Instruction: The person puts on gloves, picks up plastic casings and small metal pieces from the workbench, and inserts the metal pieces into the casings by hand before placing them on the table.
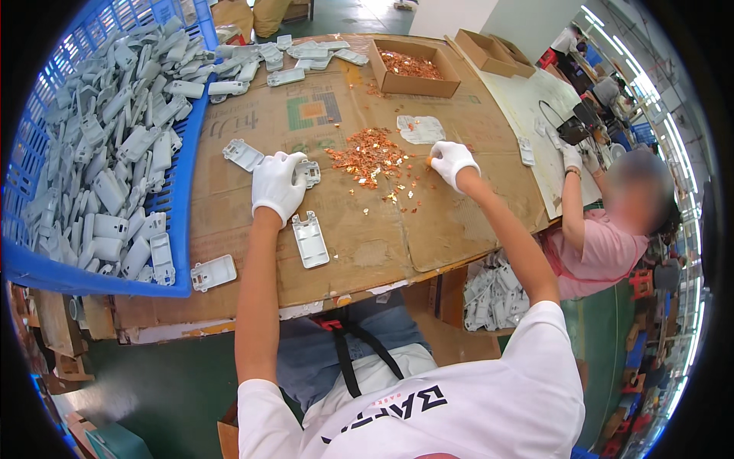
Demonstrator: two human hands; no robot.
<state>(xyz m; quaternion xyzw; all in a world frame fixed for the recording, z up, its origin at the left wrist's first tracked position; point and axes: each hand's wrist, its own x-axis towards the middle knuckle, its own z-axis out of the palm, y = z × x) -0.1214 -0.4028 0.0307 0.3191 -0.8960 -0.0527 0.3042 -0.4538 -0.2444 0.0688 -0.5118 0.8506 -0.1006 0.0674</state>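
My left hand (278, 185), in a white glove, is closed with its fingertips on a pale grey plastic housing (312, 175), which it partly covers. Another housing (243, 154) lies just left of that hand, and an open-faced housing (310, 240) rests nearer to me. My right hand (453, 164), also gloved, is pinched to the right of a heap of small copper-coloured metal pieces (370, 157). A bit of orange shows at its fingertips, too small to make out. Beyond the heap lies a flat whitish translucent patch (420, 130).
A blue crate (193, 191) piled with grey housings stands at the left. More housings (310, 52) lie along the far edge. A cardboard box (417, 84) holds copper-coloured pieces. At the right, a co-worker in a pink shirt (592, 249) works at an adjoining table. Below the edge sits a box of housings (495, 294).
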